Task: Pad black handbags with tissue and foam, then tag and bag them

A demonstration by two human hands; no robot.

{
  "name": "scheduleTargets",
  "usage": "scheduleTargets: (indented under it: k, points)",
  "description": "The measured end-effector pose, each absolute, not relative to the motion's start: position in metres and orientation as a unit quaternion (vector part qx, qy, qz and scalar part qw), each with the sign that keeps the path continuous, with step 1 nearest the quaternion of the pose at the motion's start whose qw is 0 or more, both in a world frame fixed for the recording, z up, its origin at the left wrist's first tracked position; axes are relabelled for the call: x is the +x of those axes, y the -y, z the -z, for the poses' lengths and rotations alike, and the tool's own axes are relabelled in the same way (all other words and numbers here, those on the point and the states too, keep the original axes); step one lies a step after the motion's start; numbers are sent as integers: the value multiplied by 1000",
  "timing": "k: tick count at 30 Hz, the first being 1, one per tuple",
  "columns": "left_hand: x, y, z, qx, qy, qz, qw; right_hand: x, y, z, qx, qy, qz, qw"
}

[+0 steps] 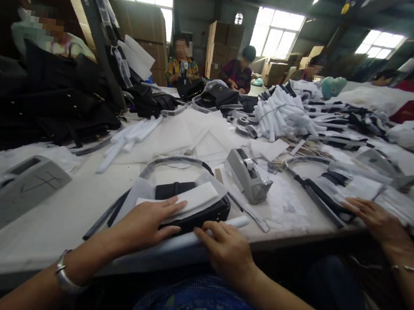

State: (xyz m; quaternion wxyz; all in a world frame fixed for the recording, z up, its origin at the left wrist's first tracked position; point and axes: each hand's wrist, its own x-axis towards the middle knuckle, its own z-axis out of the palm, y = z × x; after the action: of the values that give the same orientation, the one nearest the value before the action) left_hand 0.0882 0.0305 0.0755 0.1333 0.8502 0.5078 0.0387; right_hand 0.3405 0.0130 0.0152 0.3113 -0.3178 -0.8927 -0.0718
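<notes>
A black handbag (202, 214) lies on the table before me, with its wrapped strap (175, 161) looped behind it. A folded white sheet (201, 196) lies over the bag. My left hand (150, 221) rests on the sheet and bag with its fingers stretched out. Along the table's front edge, in front of the bag, runs a slim white roll (238, 222). My right hand (227, 249) has its fingers curled over this roll, close to the bag's lower right corner. Part of the roll is hidden by my hands.
Grey tape dispensers (248, 175) stand behind the bag and at the left (14, 198). White tubes (128, 139), thin sheets (179, 131) and piled black bags (39, 97) cover the table. At right, a co-worker's hand (377, 220) touches another bag.
</notes>
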Motion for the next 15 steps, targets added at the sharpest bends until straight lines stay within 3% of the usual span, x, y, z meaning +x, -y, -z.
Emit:
scheduleTargets:
  k: [4, 10, 13, 15]
  points:
    - [93, -23, -68, 841, -529, -34, 106, 307, -22, 6, -354, 851, 83, 379]
    - [97, -10, -24, 855, -499, -118, -82, 312, -24, 18, -277, 845, 81, 450]
    - [99, -7, -8, 851, -482, -148, -148, 327, -30, 6, -209, 871, 79, 438]
    - [100, -7, -2, 846, -480, -153, -173, 335, -40, -3, -236, 883, 96, 393]
